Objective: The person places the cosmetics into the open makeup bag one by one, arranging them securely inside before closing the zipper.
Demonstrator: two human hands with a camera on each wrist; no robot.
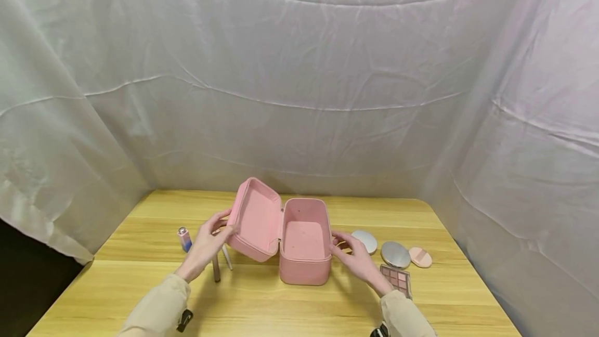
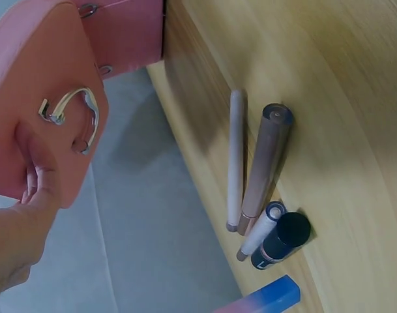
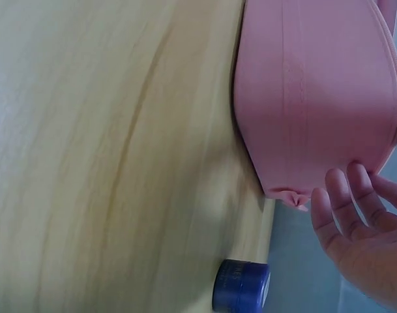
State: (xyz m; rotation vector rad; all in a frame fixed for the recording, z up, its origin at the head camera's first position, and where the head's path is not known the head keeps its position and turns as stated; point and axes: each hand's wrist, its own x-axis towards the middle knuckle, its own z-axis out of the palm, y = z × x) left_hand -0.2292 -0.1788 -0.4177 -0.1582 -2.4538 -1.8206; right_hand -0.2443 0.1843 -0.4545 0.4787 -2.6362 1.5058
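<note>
Across the whole background, a pale grey curtain (image 1: 299, 66), hanging in soft folds. Before it, a wood-grain desk (image 1: 299, 311). Near its middle, taken as the clock's centre, a pink box (image 1: 305, 272), unzipped, inner floor showing. At 10 o'clock, joined to the box, its lid (image 1: 258, 217), swung outward and tilted, with a metal handle (image 2: 90, 117) on the outer face.

At 9 o'clock, left hand (image 1: 207, 242) grasping the lid's outer edge. Towards 4 o'clock, right hand (image 1: 353, 259) loosely spread, clasping nothing, fingertips touching the box's side wall.

At 4 o'clock, by the right wrist, an eyeshadow palette (image 1: 396, 279). Along 3 o'clock, two round silver compacts (image 1: 395, 255), then a peach powder puff (image 1: 420, 257). In the right wrist view, between 5 and 6 o'clock, a blue jar (image 3: 240, 287), apart from the box.

Between 8 and 9 o'clock, a brown tube (image 2: 266, 163) beside a slim pale stick (image 2: 235, 156). Further out at 9, a pink-and-blue tube (image 1: 184, 239). In the left wrist view, between 4 and 5 o'clock, a dark-capped tube (image 2: 281, 240) close beside a short pale tube (image 2: 262, 229).
</note>
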